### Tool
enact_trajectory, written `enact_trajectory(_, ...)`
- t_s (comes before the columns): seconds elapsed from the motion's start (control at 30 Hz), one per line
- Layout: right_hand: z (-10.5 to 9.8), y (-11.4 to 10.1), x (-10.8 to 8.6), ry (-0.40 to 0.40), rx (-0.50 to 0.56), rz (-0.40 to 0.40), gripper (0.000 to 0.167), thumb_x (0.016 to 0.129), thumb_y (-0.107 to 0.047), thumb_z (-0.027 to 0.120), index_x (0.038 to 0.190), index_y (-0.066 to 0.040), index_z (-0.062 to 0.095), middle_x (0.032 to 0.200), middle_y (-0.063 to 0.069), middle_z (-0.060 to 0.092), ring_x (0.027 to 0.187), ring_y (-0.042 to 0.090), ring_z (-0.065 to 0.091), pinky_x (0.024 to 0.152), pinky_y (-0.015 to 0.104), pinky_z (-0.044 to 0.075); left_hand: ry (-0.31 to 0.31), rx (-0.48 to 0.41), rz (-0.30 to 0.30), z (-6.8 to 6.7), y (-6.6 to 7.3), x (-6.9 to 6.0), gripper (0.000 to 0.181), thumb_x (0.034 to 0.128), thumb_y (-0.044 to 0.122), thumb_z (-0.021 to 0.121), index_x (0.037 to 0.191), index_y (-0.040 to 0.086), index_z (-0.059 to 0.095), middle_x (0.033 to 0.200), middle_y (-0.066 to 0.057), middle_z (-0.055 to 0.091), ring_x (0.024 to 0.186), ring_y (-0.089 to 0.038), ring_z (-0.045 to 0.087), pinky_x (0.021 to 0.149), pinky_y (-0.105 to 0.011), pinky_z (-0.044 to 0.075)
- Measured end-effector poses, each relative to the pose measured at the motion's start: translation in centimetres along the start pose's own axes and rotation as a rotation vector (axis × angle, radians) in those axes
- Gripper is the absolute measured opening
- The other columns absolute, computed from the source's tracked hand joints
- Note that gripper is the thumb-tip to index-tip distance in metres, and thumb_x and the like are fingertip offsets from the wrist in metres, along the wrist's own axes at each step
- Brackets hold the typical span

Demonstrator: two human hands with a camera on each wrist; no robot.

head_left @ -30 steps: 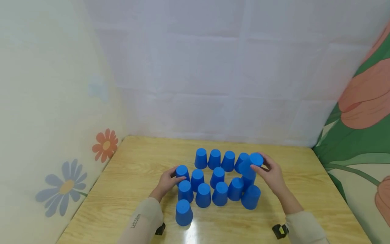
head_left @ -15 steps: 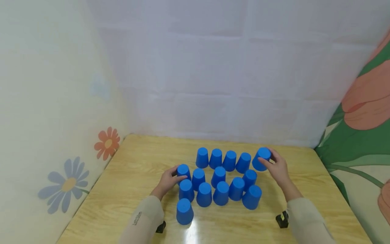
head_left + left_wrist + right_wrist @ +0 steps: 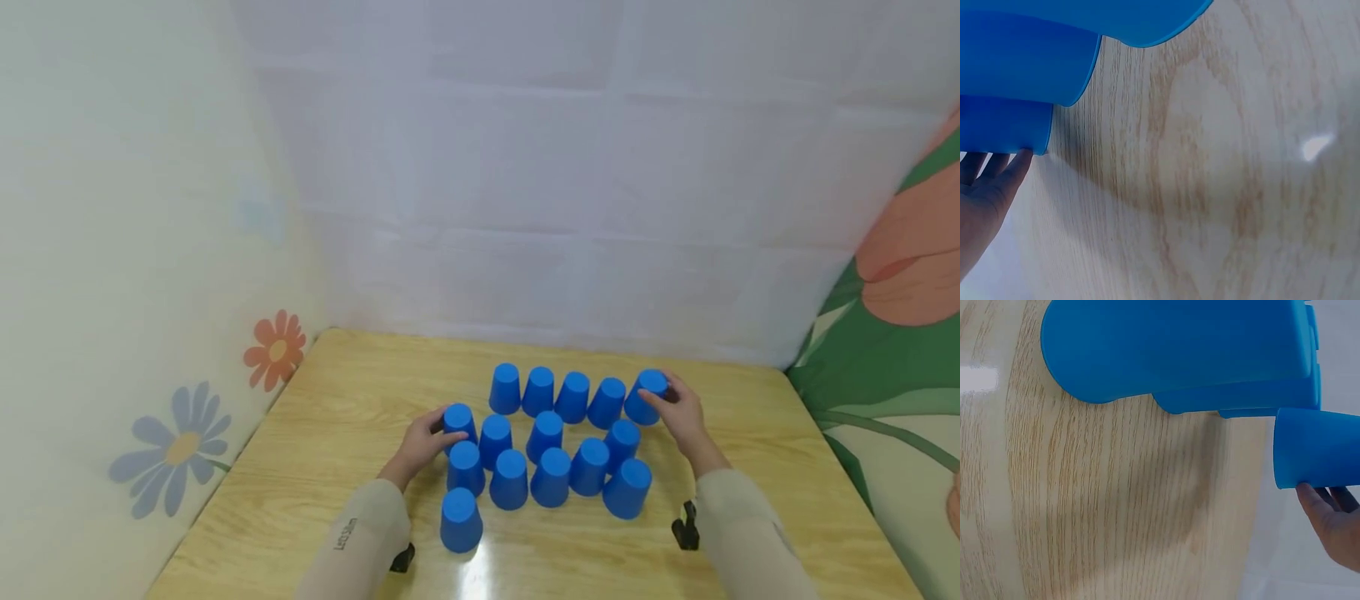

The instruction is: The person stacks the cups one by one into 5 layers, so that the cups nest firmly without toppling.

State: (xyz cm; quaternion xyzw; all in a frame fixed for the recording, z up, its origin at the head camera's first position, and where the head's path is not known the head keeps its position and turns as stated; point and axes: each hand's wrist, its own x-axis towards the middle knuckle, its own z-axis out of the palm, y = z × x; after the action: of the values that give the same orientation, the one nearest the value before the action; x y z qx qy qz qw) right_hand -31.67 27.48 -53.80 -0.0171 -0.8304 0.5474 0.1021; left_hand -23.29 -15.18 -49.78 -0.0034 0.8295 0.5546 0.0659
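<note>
Upside-down blue plastic cups stand in rows on the table. My right hand (image 3: 681, 415) grips a blue cup (image 3: 643, 402) at the right end of the back row, thumb on the near side. In the right wrist view that cup (image 3: 1316, 450) has the fingers (image 3: 1317, 509) against its side. My left hand (image 3: 417, 443) holds the leftmost cup (image 3: 459, 421) of the middle row between thumb and fingers. The left wrist view shows fingertips (image 3: 1022, 157) on that cup (image 3: 1004, 125) near its rim; the rest is cut off.
Nearer cups include a front row (image 3: 510, 479) and a single cup (image 3: 461, 521) at front left. Light wood table (image 3: 360, 375) lies beneath everything. A white cloth (image 3: 525, 208) hangs behind, and painted walls flank both sides. Black devices (image 3: 686, 527) sit at the wrists.
My right hand has carried its cup right and back from above the middle row's right end, then lowered it beside the back row. The left hand has kept its hold on its cup.
</note>
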Motion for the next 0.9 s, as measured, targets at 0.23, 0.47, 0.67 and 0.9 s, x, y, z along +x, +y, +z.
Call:
enact_trajectory(0.23,-0.4,-6.7,-3.0,-0.052,-0.014,0.115,0.063,0.080,-0.037,0.059,0.130,-0.006,0.036,0.126,0.023,0.037,0.114,0.038,0.033,0.087,0.050,0.035,-0.003,-0.013,-0.011,0.1,0.2,-0.2,0.057,0.0744,0.036,0.065,0.124,0.015,0.047,0.118,-0.008,0.050,0.115,-0.030,0.038,0.089,-0.049,0.034)
enact_trajectory(0.47,0.0,-3.4,-1.5,-0.044,0.005,0.185,0.067,0.078,-0.040,0.059,0.132,-0.011,0.033,0.130,0.019,0.033,0.118,0.036,0.029,0.088,0.052,0.031,0.006,-0.030,-0.005,0.0,0.3,-0.3,0.055,0.0753,0.033,0.065,0.124,0.014,0.047,0.118,-0.008,0.051,0.115,-0.030,0.038,0.089,-0.049,0.034)
enact_trajectory(0.67,1.1,2.6,1.1,-0.012,-0.073,0.149,0.070,0.076,-0.048,0.057,0.132,-0.013,0.033,0.128,0.017,0.036,0.115,0.035,0.033,0.087,0.050,0.035,0.015,-0.027,-0.008,0.0,0.3,-0.3,0.057,0.0755,0.033,0.065,0.125,0.013,0.046,0.119,-0.009,0.050,0.115,-0.031,0.038,0.088,-0.049,0.034)
enact_trajectory(0.9,0.7,-1.8,-0.9,-0.057,-0.059,0.196,0.067,0.081,-0.040,0.056,0.131,-0.003,0.031,0.129,0.024,0.031,0.117,0.041,0.028,0.090,0.053,0.030,0.010,-0.027,0.000,0.1,0.3,-0.4,0.057,0.0748,0.035,0.065,0.124,0.014,0.047,0.118,-0.008,0.050,0.114,-0.031,0.038,0.088,-0.049,0.035)
